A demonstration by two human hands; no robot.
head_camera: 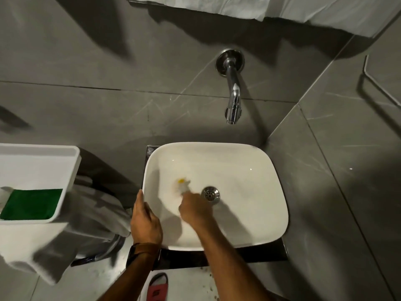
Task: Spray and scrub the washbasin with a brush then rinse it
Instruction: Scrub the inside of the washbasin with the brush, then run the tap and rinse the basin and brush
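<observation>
A white, rounded-square washbasin (249,170) stands below me with a chrome drain (210,193) near its middle. My right hand (194,210) is closed around a small brush (181,186), blurred, white with a yellow spot, its head against the basin floor left of the drain. My left hand (145,218) grips the basin's left rim, with a brown strap on the wrist. A chrome wall tap (233,92) hangs over the back of the basin; no water is visible.
A white tray (71,170) holding a green pad (32,204) sits at the left. Grey towels (93,216) hang below it. White cloth (238,7) lies on a shelf above. A red slipper (157,287) is on the floor. Grey tiled walls surround the basin.
</observation>
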